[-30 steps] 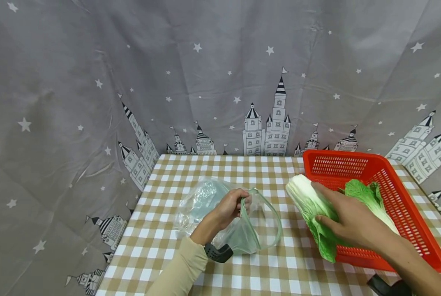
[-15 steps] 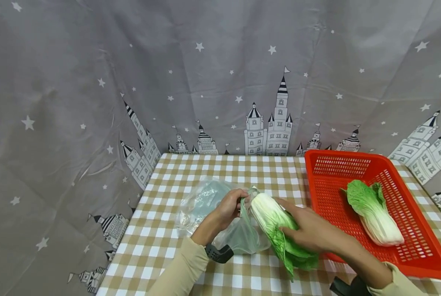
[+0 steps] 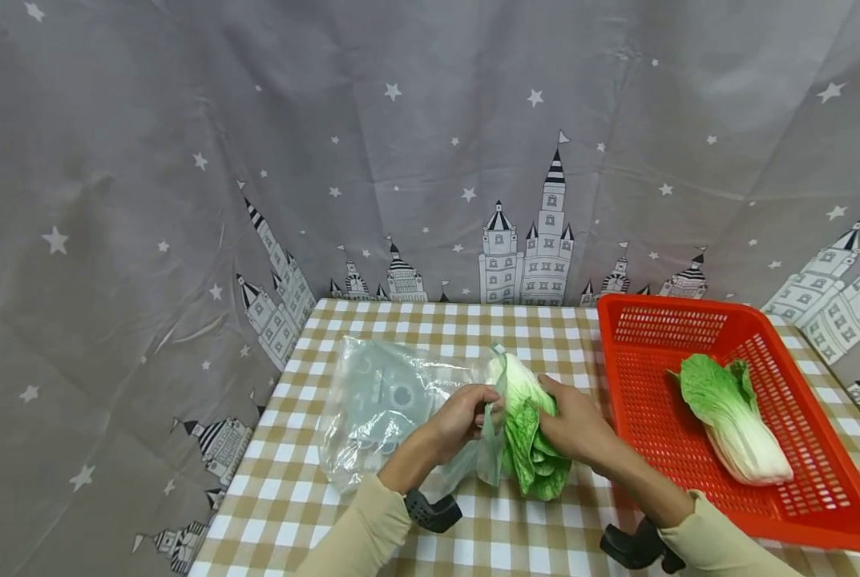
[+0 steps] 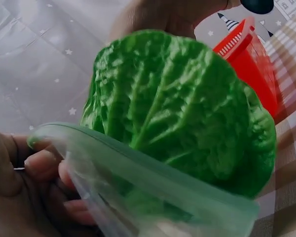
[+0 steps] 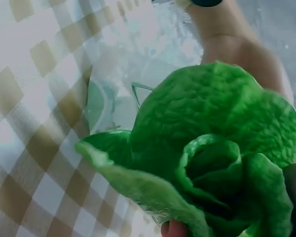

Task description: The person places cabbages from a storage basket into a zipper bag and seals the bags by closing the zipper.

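Right hand (image 3: 577, 421) grips a cabbage (image 3: 534, 437) just left of it: white stem end farther off, at the mouth of a clear, creased plastic bag (image 3: 382, 393), crinkled green leaves nearer. Left hand (image 3: 458, 421), across the cabbage, pinches the bag's green rim. Right of right hand: red perforated basket (image 3: 646, 393), second cabbage (image 3: 740, 425) inside.

In the head view, the left forearm (image 3: 409, 466) is hiding part of the bag (image 3: 386, 393) and the bottom edge is cutting off both sleeves (image 3: 361, 529). At the left wrist view's lower left, the edge is cropping the left hand (image 4: 42, 182); at its upper right, the cabbage (image 4: 172, 103) is covering part of the basket (image 4: 258, 71). In the right wrist view, leaves (image 5: 212, 108) are hiding most of the right hand (image 3: 575, 421).
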Action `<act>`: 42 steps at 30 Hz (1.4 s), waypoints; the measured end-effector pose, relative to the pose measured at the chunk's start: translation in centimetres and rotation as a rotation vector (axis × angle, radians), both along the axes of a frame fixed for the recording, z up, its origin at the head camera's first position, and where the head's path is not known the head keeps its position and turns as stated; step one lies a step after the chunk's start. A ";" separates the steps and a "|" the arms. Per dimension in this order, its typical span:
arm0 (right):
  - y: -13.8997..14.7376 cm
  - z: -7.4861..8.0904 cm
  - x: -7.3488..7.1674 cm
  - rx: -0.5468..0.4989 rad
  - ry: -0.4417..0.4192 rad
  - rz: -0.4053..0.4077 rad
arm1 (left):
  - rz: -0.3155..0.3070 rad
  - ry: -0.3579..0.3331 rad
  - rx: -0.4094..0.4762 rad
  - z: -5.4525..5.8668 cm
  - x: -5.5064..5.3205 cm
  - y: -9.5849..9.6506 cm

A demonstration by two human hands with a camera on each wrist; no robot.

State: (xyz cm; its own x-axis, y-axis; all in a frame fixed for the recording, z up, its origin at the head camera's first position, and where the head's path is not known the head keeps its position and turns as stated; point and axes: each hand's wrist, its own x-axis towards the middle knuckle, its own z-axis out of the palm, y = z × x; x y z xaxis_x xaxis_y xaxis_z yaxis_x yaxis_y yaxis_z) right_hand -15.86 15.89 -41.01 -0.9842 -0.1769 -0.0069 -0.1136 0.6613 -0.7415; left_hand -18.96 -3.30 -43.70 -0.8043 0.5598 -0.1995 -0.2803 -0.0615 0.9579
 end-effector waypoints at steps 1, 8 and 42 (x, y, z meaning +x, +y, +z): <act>-0.2 -0.2 -0.1 0.004 0.007 -0.016 | 0.002 0.002 -0.010 0.0 0.0 0.0; -1.1 -1.6 0.1 0.104 0.148 0.034 | -0.067 0.088 -0.171 0.9 -0.5 0.0; 1.9 -2.5 -1.5 -1.070 -0.391 -0.101 | -0.316 -0.084 0.596 1.3 0.6 -1.0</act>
